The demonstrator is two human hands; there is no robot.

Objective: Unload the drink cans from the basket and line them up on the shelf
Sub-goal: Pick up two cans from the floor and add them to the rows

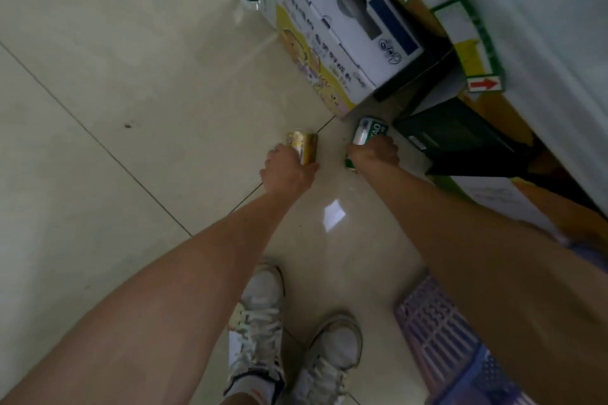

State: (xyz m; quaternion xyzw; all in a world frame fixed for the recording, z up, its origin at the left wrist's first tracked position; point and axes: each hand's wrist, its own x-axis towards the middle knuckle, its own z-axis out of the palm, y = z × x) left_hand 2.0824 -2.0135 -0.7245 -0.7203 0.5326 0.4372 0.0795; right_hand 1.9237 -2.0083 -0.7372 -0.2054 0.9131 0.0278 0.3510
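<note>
Both arms stretched down over the tiled floor (98, 108). Left hand (288, 171) wrapped round a gold can (304, 146); right hand (375, 154) clasping a green can (368, 131), near stacked cartons (345, 20). Purple basket (437, 335) low right, beside white shoes (260, 316).
</note>
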